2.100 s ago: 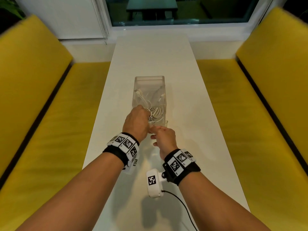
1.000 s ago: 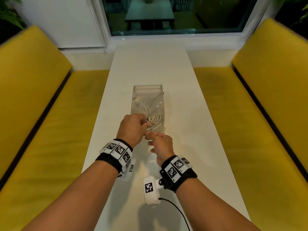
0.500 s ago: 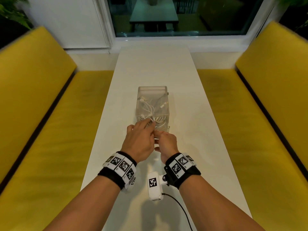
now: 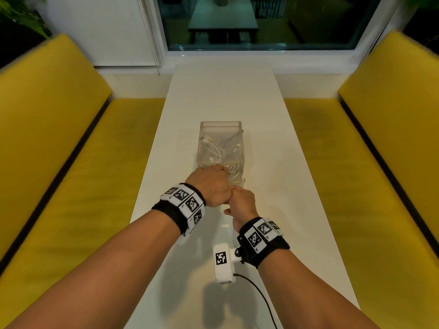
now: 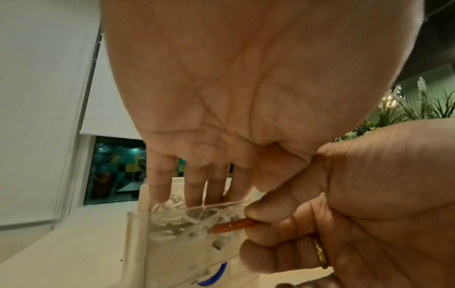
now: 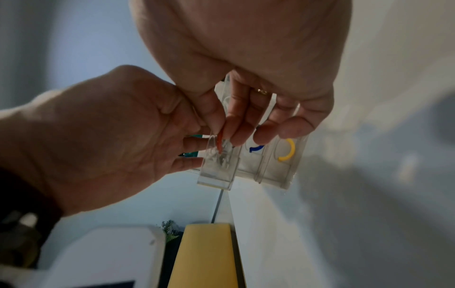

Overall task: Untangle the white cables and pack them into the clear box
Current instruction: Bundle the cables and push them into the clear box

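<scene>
The clear box [image 4: 221,123] stands mid-table with a tangle of white cables [image 4: 215,150] inside. My left hand [image 4: 219,169] reaches over the box's near end, its straight fingers [image 5: 197,191] pressing down on the cables [image 5: 172,214]. Touching it, my right hand [image 4: 237,193] is at the near wall, where thumb and forefinger pinch a small red loop [image 5: 234,227]. The right wrist view shows the loop [image 6: 220,142] at the left of three clear sections [image 6: 216,175]. A blue loop [image 6: 256,148] and a yellow loop [image 6: 288,150] sit on the others.
The white table [image 4: 223,91] is long and narrow, with yellow benches [image 4: 71,150] on both sides and a window at its far end. A white wrist camera [image 4: 223,262] with a black lead hangs under my right wrist.
Both hands have stayed at the box's near end and drawn together until they touch. The left fingers remain on the cables.
</scene>
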`<state>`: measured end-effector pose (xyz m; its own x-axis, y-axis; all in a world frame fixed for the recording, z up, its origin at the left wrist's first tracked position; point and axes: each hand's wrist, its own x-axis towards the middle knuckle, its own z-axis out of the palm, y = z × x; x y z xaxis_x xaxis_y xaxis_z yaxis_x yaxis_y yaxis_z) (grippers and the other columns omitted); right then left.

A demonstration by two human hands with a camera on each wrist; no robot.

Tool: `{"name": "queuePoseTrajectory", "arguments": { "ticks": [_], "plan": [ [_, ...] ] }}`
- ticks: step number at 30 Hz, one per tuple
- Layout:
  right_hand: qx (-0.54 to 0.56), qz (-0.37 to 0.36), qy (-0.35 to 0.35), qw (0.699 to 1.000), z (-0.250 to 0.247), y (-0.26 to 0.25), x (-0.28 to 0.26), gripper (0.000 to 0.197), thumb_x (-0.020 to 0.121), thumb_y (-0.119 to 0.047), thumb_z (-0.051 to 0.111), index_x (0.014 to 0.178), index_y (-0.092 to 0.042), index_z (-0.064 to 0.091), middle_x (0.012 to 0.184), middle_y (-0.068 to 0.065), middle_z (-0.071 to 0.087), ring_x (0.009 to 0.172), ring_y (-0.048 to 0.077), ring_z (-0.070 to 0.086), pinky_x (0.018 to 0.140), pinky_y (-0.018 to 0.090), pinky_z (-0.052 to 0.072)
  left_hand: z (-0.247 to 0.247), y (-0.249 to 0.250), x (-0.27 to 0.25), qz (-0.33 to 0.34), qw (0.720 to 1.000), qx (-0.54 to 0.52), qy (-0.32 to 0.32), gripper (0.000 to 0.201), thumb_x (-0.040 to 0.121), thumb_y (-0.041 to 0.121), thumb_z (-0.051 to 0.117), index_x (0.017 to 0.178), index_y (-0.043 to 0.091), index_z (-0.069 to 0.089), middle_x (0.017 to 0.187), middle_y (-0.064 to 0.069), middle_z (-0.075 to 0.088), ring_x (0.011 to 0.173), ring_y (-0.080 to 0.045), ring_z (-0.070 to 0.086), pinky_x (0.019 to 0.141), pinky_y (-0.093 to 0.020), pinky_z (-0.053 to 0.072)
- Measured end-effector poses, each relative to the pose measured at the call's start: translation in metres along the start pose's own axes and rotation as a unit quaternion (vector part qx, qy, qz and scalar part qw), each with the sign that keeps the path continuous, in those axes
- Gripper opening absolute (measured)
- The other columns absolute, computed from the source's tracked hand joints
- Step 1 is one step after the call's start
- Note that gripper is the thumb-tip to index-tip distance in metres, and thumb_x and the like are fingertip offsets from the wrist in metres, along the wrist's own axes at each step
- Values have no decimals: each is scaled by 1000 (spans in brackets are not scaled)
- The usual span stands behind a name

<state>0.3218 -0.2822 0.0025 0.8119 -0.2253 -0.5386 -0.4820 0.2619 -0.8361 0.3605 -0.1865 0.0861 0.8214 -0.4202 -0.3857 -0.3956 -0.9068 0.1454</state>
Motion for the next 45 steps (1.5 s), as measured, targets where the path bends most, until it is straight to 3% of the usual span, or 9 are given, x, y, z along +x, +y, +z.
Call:
{"name": "queuePoseTrajectory", "arguments": {
  "ticks": [8, 12, 15, 18, 24, 32, 37, 42, 45],
  "plan": [
    [-15, 1, -12, 1000, -5, -2, 8, 30, 85, 1, 46, 101, 2, 72, 83, 10, 68, 79, 23, 58, 64, 33, 41, 4, 7, 16, -53, 997, 6, -50, 74, 98, 41, 37, 159, 8, 11, 166, -11, 19, 152, -30, 20, 122, -51, 18],
    [-10, 8, -24, 1000, -6, -7, 8, 30, 86, -3, 49, 101, -1, 74, 86, 6, 73, 75, 20, 60, 61, 30, 41, 11, 1, 7, -17, 999, -44, 13, 56, 99, 32, 41, 148, 6, 36, 152, -12, 43, 138, -31, 41, 114, -46, 31],
    [-11, -2, -31, 999, -5, -10, 7, 18, 88, -12, 59, 91, -10, 76, 81, 1, 74, 69, 17, 60, 60, 30, 41, 17, -4, 1, -20, 995, -80, 59, 39, 93, 25, 48, 128, 9, 54, 131, -8, 55, 118, -29, 57, 93, -40, 49],
    [-10, -5, -27, 1000, -5, -7, 7, 17, 89, -14, 60, 90, -12, 77, 79, 1, 74, 68, 16, 62, 66, 33, 44, 21, -1, -1, -23, 993, -80, 80, 36, 91, 23, 52, 124, 8, 56, 130, -7, 52, 111, -28, 59, 80, -31, 43],
    [-4, -10, -32, 999, -5, -4, 10, 19, 86, -14, 61, 92, -10, 78, 92, 9, 78, 79, 20, 67, 69, 35, 47, 26, -1, 0, -20, 994, -84, 61, 65, 93, 24, 47, 154, 6, 30, 152, -12, 36, 131, -32, 50, 99, -34, 43],
    [-4, -1, -14, 1000, -2, -11, 8, 23, 85, -4, 52, 85, -9, 74, 77, 5, 69, 69, 18, 58, 61, 30, 42, 11, 5, 8, -27, 999, 28, 12, 68, 93, 31, 49, 153, 6, 28, 150, -16, 40, 135, -34, 43, 115, -45, 32],
    [7, 8, -30, 999, -4, -11, 8, 9, 84, -13, 69, 91, -11, 73, 87, 3, 73, 76, 20, 59, 63, 31, 41, 8, -10, 2, -25, 992, -20, 122, 24, 92, 20, 59, 114, 16, 69, 103, -9, 72, 93, -29, 68, 81, -38, 55],
    [4, 6, -32, 999, -3, -14, 10, 13, 87, -21, 72, 96, -11, 74, 91, 0, 75, 80, 18, 58, 64, 30, 41, 14, -28, 1, -24, 975, -63, 213, 28, 92, 28, 67, 119, 22, 72, 115, -3, 67, 109, -26, 61, 90, -41, 52],
    [1, 5, -27, 1000, -1, -16, 13, 21, 87, -22, 72, 104, -10, 76, 96, 1, 76, 81, 17, 59, 63, 29, 42, 21, -28, 5, -25, 975, -44, 218, 16, 93, 23, 62, 103, 18, 73, 104, -6, 67, 99, -29, 62, 82, -42, 52]
  ]
}}
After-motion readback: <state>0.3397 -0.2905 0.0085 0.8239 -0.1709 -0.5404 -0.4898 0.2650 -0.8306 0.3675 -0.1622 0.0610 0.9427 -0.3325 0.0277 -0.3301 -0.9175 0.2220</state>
